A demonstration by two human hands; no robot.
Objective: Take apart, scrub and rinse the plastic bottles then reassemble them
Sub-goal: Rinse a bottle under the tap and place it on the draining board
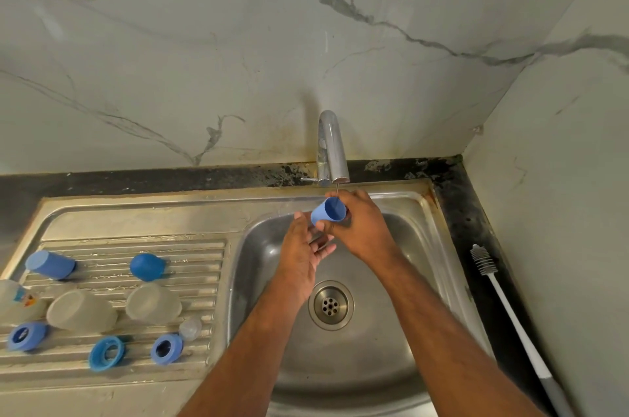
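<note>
Water runs in a thin thread from the chrome faucet [332, 147] into a small blue plastic cap [328, 210], a cup-shaped piece held with its open mouth tilted toward the spout above the stainless steel sink [401, 362]. The right hand [360, 229] grips the cap, fingers curled round its smooth wall, while the left hand [301, 258] sits just beside and below it with fingers relaxed and spread, holding nothing. On the ribbed steel drainboard [190, 246] to the left lie the other parts: a blue cylindrical cap [51, 265] on its side, a rounded blue dome cap [147, 266], two cloudy translucent bottle bodies [81, 311] [153, 303] lying down, and at the far left edge a clear bottle [17, 300] with a colourful printed label too small to read. Nearer the front edge rest three blue threaded rings [27, 336] [107, 352] [166, 348], and a small clear silicone nipple [190, 328] sits just beside the rightmost ring. A bottle brush [503, 311] with white bristles and a white handle lies on the dark speckled counter [459, 209] right of the basin. Round perforated drain strainer [331, 305] sits in the basin floor. Grey-veined marble-look panels [204, 59] cover the walls.
</note>
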